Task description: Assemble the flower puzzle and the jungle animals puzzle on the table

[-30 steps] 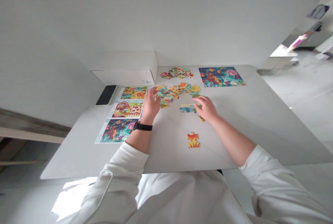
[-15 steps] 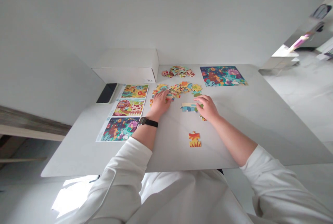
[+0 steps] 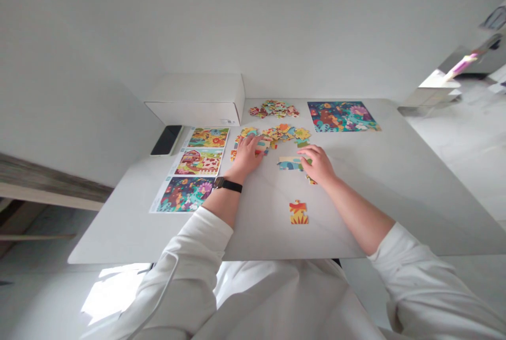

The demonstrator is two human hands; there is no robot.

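Note:
My left hand, with a black watch on its wrist, lies over the left end of a loose heap of jigsaw pieces. Its fingers are spread, and a pale puzzle piece shows between index finger and thumb. My right hand rests at the right end of a short joined strip of blue and cream puzzle pieces, thumb and fingers apart. Part of another piece peeks out beneath that hand. Nearer me lies a joined red and yellow section.
On the left lie a sheet with three printed pictures and a phone. Behind them stands a white box. Toward the wall are a second heap of pieces and a dark, colourful puzzle picture.
The whole view has shifted slightly. My left fingers have moved a little over the heap, so the pale piece shows more clearly. My right hand stays beside the blue strip.

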